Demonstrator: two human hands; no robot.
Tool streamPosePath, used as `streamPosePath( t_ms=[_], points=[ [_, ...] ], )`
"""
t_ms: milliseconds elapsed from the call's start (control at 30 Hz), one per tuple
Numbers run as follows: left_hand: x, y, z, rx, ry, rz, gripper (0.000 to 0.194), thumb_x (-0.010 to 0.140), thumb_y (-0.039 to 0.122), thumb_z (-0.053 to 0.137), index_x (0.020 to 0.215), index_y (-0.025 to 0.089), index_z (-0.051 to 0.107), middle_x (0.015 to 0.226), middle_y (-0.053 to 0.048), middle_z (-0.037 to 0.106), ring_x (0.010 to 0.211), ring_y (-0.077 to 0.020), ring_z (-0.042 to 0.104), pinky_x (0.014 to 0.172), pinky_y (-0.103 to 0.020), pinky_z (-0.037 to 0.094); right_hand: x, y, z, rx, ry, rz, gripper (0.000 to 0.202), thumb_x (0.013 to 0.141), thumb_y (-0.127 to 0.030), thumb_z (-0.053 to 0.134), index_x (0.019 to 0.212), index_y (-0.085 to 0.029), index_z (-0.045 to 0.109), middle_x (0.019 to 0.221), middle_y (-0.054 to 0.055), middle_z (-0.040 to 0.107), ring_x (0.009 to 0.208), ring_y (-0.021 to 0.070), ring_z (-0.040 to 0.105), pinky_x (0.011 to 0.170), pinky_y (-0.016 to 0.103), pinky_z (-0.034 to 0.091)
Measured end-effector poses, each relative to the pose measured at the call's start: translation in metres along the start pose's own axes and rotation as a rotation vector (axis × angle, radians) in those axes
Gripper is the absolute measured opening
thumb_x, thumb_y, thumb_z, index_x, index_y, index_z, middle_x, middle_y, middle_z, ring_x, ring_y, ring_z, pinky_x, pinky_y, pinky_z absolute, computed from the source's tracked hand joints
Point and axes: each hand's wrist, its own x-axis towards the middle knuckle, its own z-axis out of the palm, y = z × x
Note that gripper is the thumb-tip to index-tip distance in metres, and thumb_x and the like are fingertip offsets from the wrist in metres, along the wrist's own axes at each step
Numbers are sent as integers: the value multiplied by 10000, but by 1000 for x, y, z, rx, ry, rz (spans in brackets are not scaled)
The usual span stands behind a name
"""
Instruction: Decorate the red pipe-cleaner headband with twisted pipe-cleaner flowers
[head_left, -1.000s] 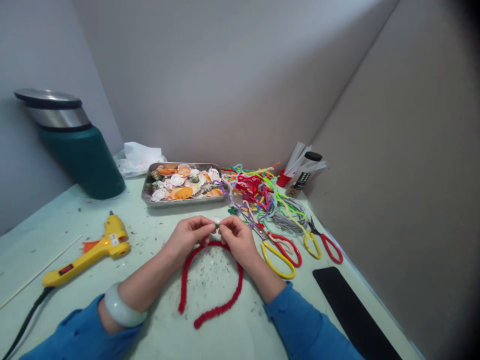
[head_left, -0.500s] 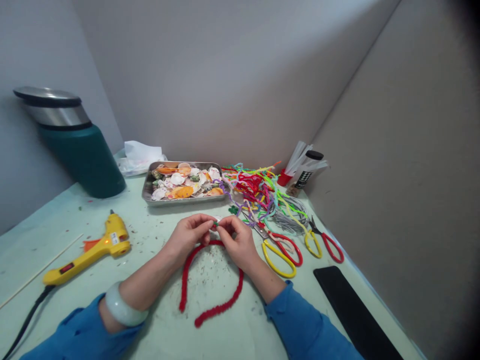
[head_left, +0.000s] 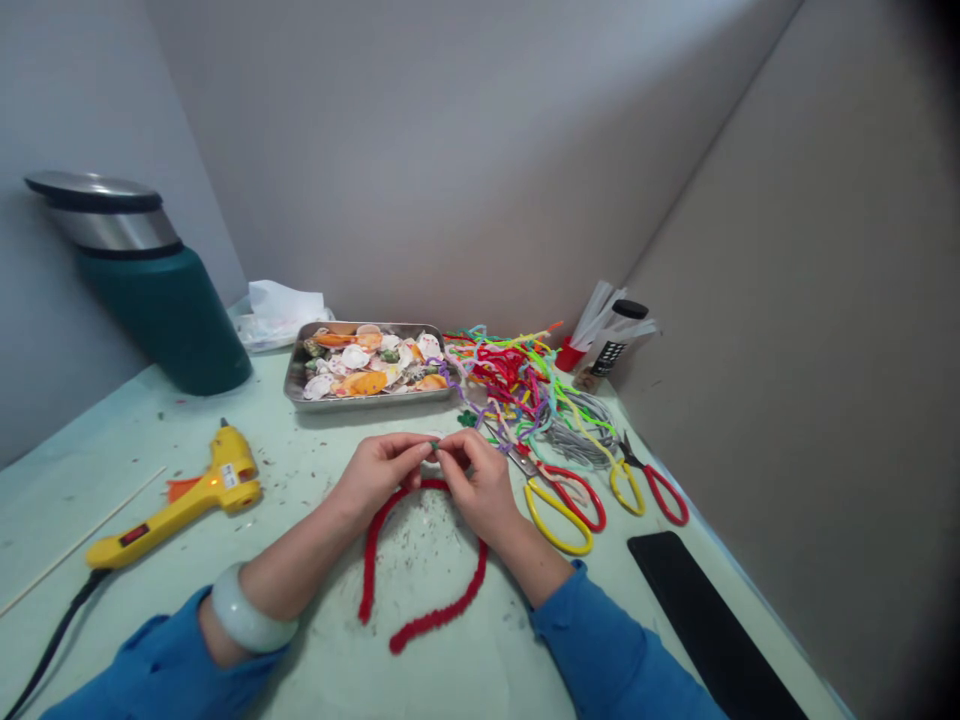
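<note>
The small green piece (head_left: 435,446) is mostly hidden, because the fingertips cover it; its full shape cannot be told. Something pale shows just behind the fingertips, too small to name. The left hand (head_left: 377,475) pinches the green piece between thumb and finger, and the right hand (head_left: 478,482) pinches it from the other side. The other fingers are bent inward, and what is under them cannot be seen.

This piece is held at the far side of the red fuzzy band (head_left: 373,540), which lies on the pale green table (head_left: 450,680). The band has the form of an open loop, thick and soft, with its two ends apart on the near side. The right hand hides one part of its curve; whether the hands touch it, I cannot tell.

To the left of the band is the yellow glue gun (head_left: 187,500), its cable cut by the picture edge. Beyond the band stands the metal tray (head_left: 367,403) with shells (head_left: 361,384). Beyond it and to the right are the tangled coloured stems (head_left: 510,375), which partly cover the scissors (head_left: 557,508). Farther right, the black strip (head_left: 697,600) is cut off at the bottom.
</note>
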Motion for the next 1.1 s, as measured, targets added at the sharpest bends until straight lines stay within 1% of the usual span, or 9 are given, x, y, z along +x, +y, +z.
streamPosePath(
  t_ms=[100,167,367,633,767,833,933,1033,1100],
  points=[
    [1,0,1,4,-4,9,353,670,342,698,947,123,694,627,-1,633,472,-87,462,506,-228,369,0,1,0,-19,1,-18,95,844,-158,491,820,-190,577,785,33,595,717,150,547,648,268,431],
    [1,0,1,12,-1,11,358,659,336,704,946,122,693,680,-15,654,477,-83,464,515,-229,382,0,2,1,-28,-1,-24,91,842,-155,491,832,-188,575,796,35,594,720,150,546,651,269,433],
    [0,-1,0,63,-2,20,368,674,327,682,976,119,704,645,-21,654,498,-103,484,533,-237,400,0,2,0,-53,-5,-36,90,843,-157,485,821,-192,565,788,31,590,712,147,542,643,267,426],
    [0,-1,1,39,-27,0,371,651,312,688,963,111,711,612,-5,634,481,-92,463,526,-234,392,0,0,-1,-146,-31,-84,73,816,-154,500,758,-194,522,728,18,556,666,145,514,614,266,404],
    [0,0,2,24,-34,-7,375,653,319,685,966,115,706,605,0,622,479,-92,462,528,-238,392,0,-1,-3,-181,-38,-126,80,833,-163,486,780,-195,537,748,31,572,705,157,530,641,279,412],
    [0,0,1,-7,-43,-16,387,669,325,681,990,108,693,555,10,591,479,-97,464,527,-238,392,0,-1,-3,-154,-35,-142,88,849,-174,481,804,-195,553,770,41,587,730,163,540,658,287,423],
    [0,-3,-2,-102,-82,-38,398,710,325,671,1041,104,667,514,23,557,483,-95,466,522,-228,389,0,-3,-2,-79,-5,-108,90,864,-195,483,845,-196,571,805,49,599,733,163,544,654,289,435],
    [0,-6,-4,-214,-139,-69,363,744,307,659,1054,117,660,529,26,549,485,-82,463,517,-215,391,-1,-5,-1,-30,17,-62,85,865,-212,493,860,-196,577,833,52,600,711,156,541,634,281,439],
    [0,-7,-4,-266,-159,-84,330,748,292,662,1032,123,668,577,21,556,491,-71,456,512,-210,398,-1,-5,-1,-7,21,-58,87,866,-205,495,863,-193,581,837,50,603,725,155,547,641,277,442]
  ],
)
